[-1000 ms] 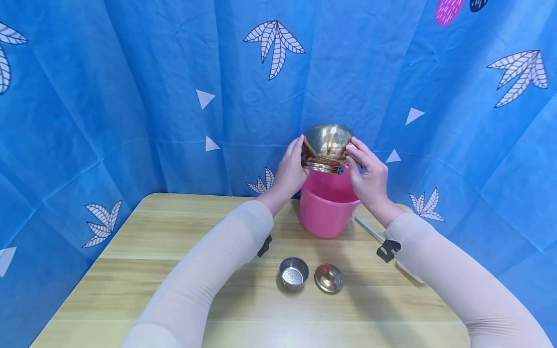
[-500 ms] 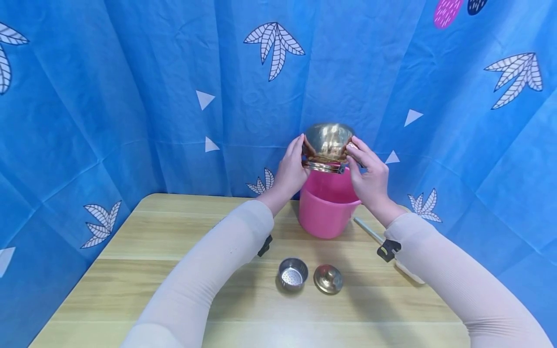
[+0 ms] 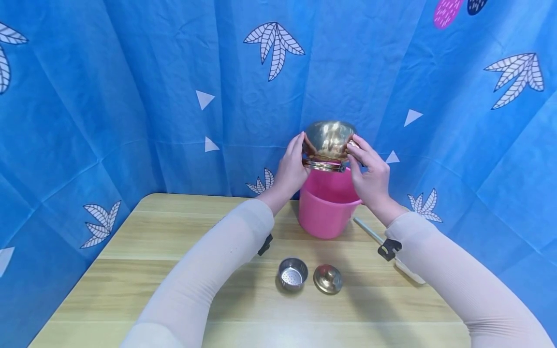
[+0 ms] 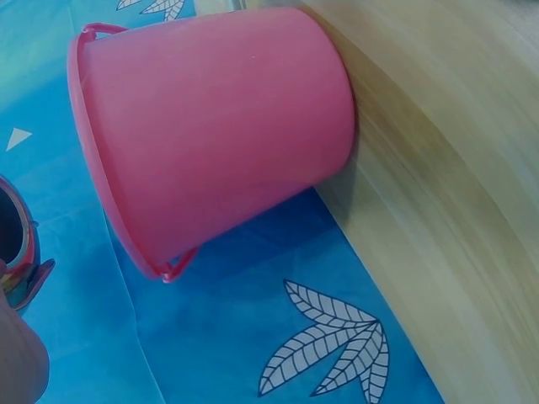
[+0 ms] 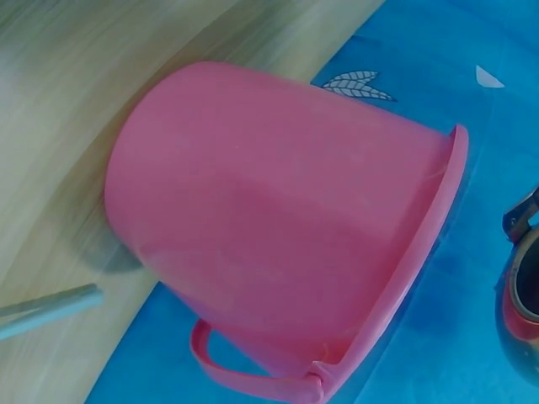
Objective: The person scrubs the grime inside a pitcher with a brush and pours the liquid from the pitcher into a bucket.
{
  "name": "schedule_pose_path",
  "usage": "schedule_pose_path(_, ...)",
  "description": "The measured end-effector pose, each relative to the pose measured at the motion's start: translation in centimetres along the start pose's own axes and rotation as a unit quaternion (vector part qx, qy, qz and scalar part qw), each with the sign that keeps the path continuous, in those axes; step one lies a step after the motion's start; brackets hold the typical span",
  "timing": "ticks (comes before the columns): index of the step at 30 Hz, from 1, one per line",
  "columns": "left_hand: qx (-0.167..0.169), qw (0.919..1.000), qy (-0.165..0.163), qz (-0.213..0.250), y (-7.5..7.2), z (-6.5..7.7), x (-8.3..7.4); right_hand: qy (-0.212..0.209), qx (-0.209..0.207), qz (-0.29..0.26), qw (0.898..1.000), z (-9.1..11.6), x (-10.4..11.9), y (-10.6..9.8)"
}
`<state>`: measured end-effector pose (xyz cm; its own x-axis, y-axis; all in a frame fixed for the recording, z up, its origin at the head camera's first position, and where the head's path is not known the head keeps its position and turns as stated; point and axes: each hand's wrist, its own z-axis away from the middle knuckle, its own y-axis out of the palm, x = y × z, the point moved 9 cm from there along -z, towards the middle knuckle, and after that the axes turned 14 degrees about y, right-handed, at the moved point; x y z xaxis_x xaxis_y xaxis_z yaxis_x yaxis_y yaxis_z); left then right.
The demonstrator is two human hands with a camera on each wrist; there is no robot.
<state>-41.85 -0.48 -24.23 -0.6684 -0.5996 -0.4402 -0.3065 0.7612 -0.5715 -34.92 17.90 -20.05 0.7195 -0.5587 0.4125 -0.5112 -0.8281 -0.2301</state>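
A shiny brass-coloured teapot (image 3: 330, 140) is tipped over above the pink bucket (image 3: 326, 217) in the head view, its rim facing down. My left hand (image 3: 290, 166) grips its left side, and my right hand (image 3: 371, 174) holds the right side with thumb and fingers. Only part of the pot (image 4: 13, 236) shows at the edge of the left wrist view. Its dark round opening (image 5: 529, 282) appears at the right wrist view's edge. On the table nearer me stand a small metal strainer cup (image 3: 293, 274) with a perforated bottom and a round knobbed lid (image 3: 328, 279).
To the bucket's right a pale blue rod (image 3: 369, 229) lies on the wooden table (image 3: 174, 232); a white object (image 3: 410, 273) is partly hidden by my right sleeve. A blue patterned curtain (image 3: 174, 96) hangs right behind the table's far edge.
The teapot has risen slightly and tilted a little further over the bucket. Both hands keep their hold, and the things on the table stay put.
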Motion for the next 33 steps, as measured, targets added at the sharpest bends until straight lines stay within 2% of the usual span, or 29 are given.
schedule_pose_path(8, 0.001, 0.9999, -0.012, 0.004, 0.17, -0.04, 0.18, -0.013, 0.003, 0.017, 1.000, 0.04, 0.01, -0.03)
schedule_pose_path(16, -0.020, 0.9997, 0.009, -0.006, 0.14, 0.03, -0.15, -0.026, -0.004, 0.031, 0.999, 0.12, 0.26, -0.23)
schedule_pose_path(26, -0.046, 0.9983, 0.034, -0.013, -0.02, -0.07, -0.49, -0.035, -0.018, 0.020, 0.999, 0.07, 0.56, -0.47)
schedule_pose_path(33, -0.051, 0.9981, 0.035, -0.003, 0.01, 0.11, -0.51, -0.048, -0.014, 0.030, 0.998, 0.17, 0.82, -0.56)
